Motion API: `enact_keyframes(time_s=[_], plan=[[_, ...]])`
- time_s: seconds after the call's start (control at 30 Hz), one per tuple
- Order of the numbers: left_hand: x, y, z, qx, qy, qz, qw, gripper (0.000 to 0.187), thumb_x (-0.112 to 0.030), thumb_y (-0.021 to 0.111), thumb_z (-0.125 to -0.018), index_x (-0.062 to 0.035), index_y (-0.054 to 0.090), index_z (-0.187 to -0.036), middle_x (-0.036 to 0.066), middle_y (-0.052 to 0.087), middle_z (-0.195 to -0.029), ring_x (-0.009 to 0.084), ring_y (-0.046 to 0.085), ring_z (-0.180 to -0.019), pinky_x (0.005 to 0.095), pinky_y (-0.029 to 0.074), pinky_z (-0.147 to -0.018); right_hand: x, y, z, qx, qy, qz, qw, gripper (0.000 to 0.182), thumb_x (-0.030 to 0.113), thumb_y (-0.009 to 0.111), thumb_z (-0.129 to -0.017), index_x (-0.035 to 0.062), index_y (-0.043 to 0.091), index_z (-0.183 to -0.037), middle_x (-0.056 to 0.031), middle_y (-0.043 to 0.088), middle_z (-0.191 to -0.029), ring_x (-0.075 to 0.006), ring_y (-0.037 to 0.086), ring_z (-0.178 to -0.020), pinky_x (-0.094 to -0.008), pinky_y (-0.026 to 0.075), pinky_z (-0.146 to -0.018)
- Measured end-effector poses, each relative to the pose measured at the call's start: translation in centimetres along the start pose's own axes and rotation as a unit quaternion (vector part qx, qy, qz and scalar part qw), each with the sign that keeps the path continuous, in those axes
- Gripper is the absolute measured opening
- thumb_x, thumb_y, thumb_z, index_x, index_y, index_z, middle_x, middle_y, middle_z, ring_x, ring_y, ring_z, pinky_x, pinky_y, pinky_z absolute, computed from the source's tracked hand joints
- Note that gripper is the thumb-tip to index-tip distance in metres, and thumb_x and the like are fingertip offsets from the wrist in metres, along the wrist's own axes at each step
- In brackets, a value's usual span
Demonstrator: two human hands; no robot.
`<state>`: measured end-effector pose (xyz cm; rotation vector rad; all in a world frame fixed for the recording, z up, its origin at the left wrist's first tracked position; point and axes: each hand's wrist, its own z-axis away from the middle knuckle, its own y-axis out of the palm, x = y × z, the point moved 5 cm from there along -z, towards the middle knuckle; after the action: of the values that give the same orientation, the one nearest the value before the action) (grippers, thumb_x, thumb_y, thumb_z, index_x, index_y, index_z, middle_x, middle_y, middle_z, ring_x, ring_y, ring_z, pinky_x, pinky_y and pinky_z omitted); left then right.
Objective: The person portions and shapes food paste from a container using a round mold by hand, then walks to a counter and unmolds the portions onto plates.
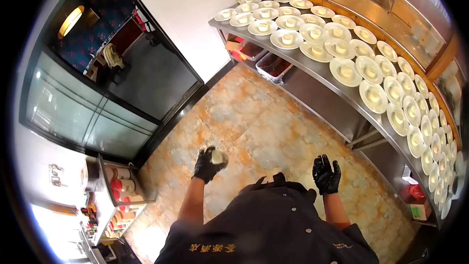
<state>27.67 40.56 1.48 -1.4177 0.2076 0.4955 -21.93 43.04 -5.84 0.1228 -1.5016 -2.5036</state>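
Note:
My left hand (205,166), in a black glove, is closed round a small pale, rounded piece (218,157) whose kind I cannot make out. It hangs over the floor, apart from any surface. My right hand (326,175), gloved in black too, is held up with its fingers apart and nothing in it. To the right and ahead stands a long steel table (320,76), nearer to my right hand. Many white plates (346,72) fill its top in rows, most bearing a pale block (288,39) like the held piece.
Tubs (275,65) sit on the table's lower shelf, and a red bag (416,191) and a box (420,211) at its right end. A sliding glass door (93,112) is at left. Containers (124,186) fill a rack at lower left. Patterned floor tiles (254,137) lie between.

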Motion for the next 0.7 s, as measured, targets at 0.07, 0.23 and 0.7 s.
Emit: enact_keyframes(time_s=[0.07, 0.23, 0.7], plan=[[4.4, -0.7, -3.0, 0.026, -0.081, 0.010, 0.996, 0.090, -0.045, 0.089, -0.065, -0.0064, 0.054, -0.137, 0.023, 0.059, -0.130, 0.0404, 0.054, -0.122, 0.0458, 0.046, -0.106, -0.4, 3.6, -6.6, 0.002, 0.019, 0.018, 1.000, 0.050, 0.042, 0.062, -0.096, 0.0064, 0.063, -0.131, -0.0165, 0.067, -0.127, -0.0312, 0.064, -0.117, -0.0462, 0.053, -0.098], [10.5, -2.3, -12.5, -0.011, -0.161, 0.107, 0.981, 0.087, -0.033, 0.093, -0.058, -0.0016, 0.057, -0.131, 0.022, 0.065, -0.119, 0.0369, 0.060, -0.112, 0.0439, 0.051, -0.099, -5.1, 16.1, -24.3, 0.015, 0.065, 0.018, 0.998, 0.043, 0.038, 0.061, -0.096, 0.0031, 0.070, -0.118, -0.0139, 0.073, -0.110, -0.0309, 0.068, -0.106, -0.0446, 0.056, -0.091], [2.2, -10.0, -70.8, 0.028, 0.099, 0.145, 0.984, 0.085, -0.039, 0.092, -0.065, 0.0000, 0.059, -0.132, 0.020, 0.064, -0.123, 0.0365, 0.058, -0.118, 0.0444, 0.047, -0.103, -1.8, 30.3, -50.7, 0.089, -0.139, -0.031, 0.986, 0.034, 0.035, 0.054, -0.102, 0.0140, 0.049, -0.076, -0.0001, 0.043, -0.072, -0.0145, 0.046, -0.068, -0.0273, 0.041, -0.059]])
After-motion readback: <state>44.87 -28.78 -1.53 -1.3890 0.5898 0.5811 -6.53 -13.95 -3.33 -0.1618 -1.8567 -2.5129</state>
